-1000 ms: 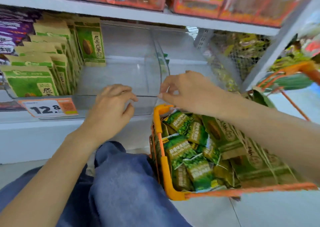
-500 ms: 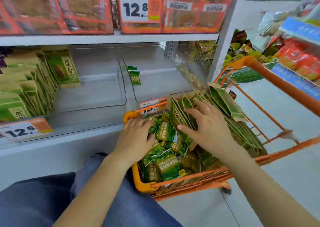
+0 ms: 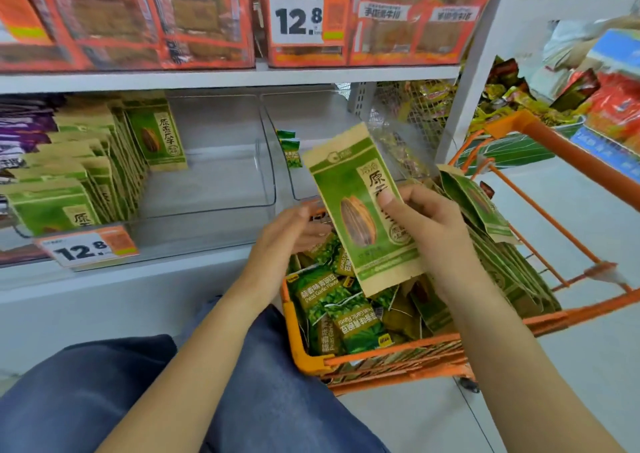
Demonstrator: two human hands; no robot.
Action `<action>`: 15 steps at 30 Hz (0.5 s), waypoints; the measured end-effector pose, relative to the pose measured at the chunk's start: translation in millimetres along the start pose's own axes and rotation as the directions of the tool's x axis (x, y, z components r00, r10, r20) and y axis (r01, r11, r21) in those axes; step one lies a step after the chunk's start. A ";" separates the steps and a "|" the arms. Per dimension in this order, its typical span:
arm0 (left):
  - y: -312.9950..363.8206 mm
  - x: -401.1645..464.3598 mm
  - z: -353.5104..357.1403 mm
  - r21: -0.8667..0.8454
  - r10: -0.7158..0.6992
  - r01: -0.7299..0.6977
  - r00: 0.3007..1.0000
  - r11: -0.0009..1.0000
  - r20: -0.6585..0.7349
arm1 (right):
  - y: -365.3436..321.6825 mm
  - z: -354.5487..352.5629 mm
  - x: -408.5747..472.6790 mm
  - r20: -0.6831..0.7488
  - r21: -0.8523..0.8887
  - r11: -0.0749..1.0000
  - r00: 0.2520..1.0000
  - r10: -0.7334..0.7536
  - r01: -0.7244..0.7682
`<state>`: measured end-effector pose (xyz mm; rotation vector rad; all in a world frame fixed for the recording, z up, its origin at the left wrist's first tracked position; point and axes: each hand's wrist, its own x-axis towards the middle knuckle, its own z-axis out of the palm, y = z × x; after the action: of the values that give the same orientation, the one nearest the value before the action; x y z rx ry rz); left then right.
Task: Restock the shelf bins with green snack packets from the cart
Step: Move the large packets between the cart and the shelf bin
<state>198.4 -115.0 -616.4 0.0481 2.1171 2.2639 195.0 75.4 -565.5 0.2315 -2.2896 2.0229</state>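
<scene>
Packet (image 3: 363,207) of green and tan sunflower seeds stands tilted above the orange cart (image 3: 346,362), pinched in my right hand (image 3: 429,231) with the thumb pressed on its printed front. My left hand (image 3: 287,234) hovers just beside its lower left edge, fingers loosely extended and holding nothing. Below lie green pea packets (image 3: 332,300) in the cart, and the clear shelf bin (image 3: 214,162) beyond holds matching seed packets (image 3: 156,134) along its left side.

A white shelf (image 3: 221,79) is carrying orange boxes (image 3: 131,20); the lower shelf (image 3: 138,281) beneath those boxes is holding clear bins (image 3: 221,162). Below the boxes, the floor (image 3: 571,203) is bearing an orange cart (image 3: 398,359).
</scene>
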 end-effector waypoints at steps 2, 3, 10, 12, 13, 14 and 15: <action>10.9 -3.9 -9.9 -0.142 -0.020 0.019 1.000 0.990 -0.006 | -0.2 18.8 -1.0 0.072 0.089 0.995 0.996 0.049 -0.055; 16.9 -7.5 -15.1 -0.157 -0.012 0.008 1.000 0.988 -0.021 | 1.2 30.4 0.4 0.105 0.099 0.993 0.993 0.060 -0.070; 60.2 -17.6 -101.2 0.161 0.074 -0.028 0.955 0.987 -0.286 | -1.7 114.3 40.6 0.362 0.085 0.995 0.932 0.009 -0.043; 73.6 -16.4 -132.2 0.259 0.056 0.021 0.957 0.966 -0.284 | -6.4 138.6 60.0 0.416 0.057 0.998 0.909 -0.024 0.000; 78.8 -13.8 -145.6 0.296 0.044 0.046 0.956 0.954 -0.290 | -7.2 151.1 70.9 0.439 0.027 0.999 0.898 -0.039 0.030; 83.0 -9.9 -156.9 0.328 0.052 0.053 0.951 0.943 -0.305 | -6.7 163.6 81.1 0.452 -0.008 0.998 0.891 -0.050 0.060; 86.0 -4.2 -166.3 0.363 0.081 0.047 0.941 0.930 -0.328 | -1.7 175.9 92.1 0.453 -0.052 0.992 0.888 -0.076 0.112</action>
<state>193.3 -286.6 -541.8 -0.3380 2.6986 1.9633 111.8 -104.8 -571.5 0.8754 -2.5381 1.9905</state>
